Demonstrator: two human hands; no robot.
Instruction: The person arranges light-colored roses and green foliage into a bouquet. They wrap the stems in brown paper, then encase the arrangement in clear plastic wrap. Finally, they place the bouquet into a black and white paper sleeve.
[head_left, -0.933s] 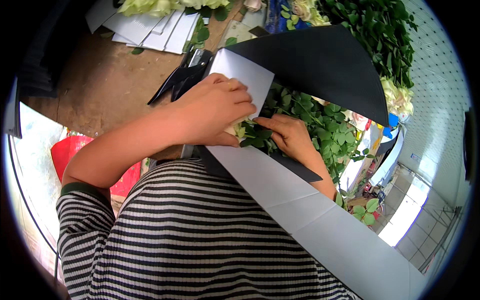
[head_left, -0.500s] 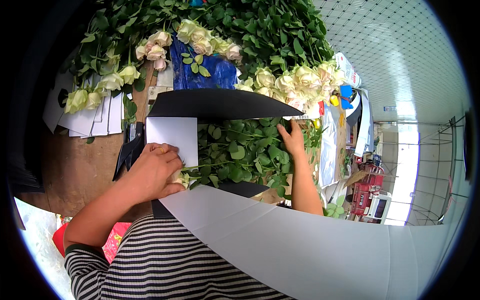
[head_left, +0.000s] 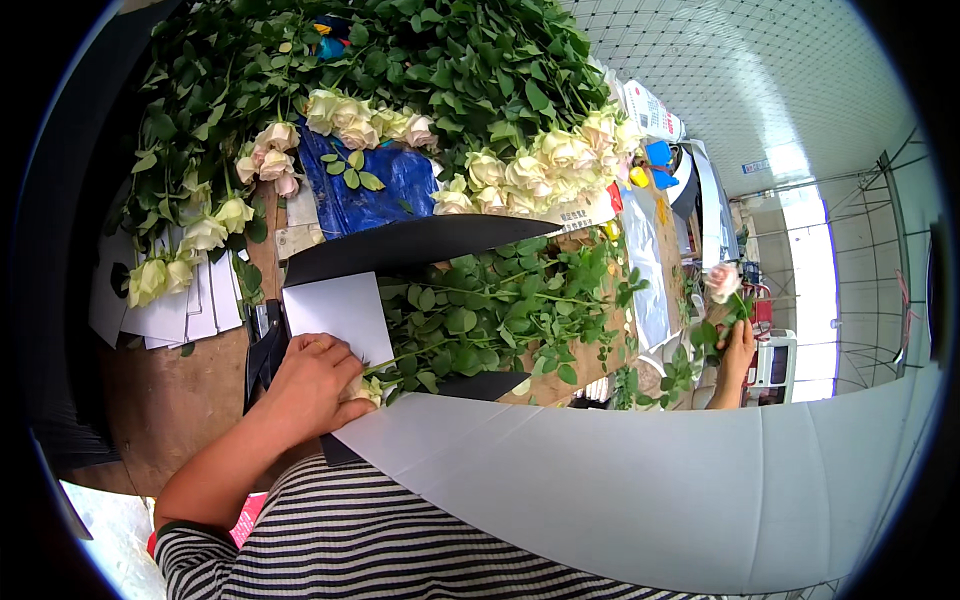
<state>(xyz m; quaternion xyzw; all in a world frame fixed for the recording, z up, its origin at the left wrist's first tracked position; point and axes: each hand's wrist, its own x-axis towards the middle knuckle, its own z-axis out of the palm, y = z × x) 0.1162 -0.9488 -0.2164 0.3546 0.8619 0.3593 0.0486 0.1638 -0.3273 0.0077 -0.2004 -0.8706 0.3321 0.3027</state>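
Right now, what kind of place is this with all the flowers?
Probably a flower packing workshop. Heaps of pale roses lie on the wooden bench, the left hand presses a leafy bunch onto wrapping card, and the right hand lifts a single rose.

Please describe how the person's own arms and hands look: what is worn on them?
The left hand is bare, with no glove, ring or watch visible. The left forearm is bare up to a black-and-white striped sleeve. The right hand also shows no glove.
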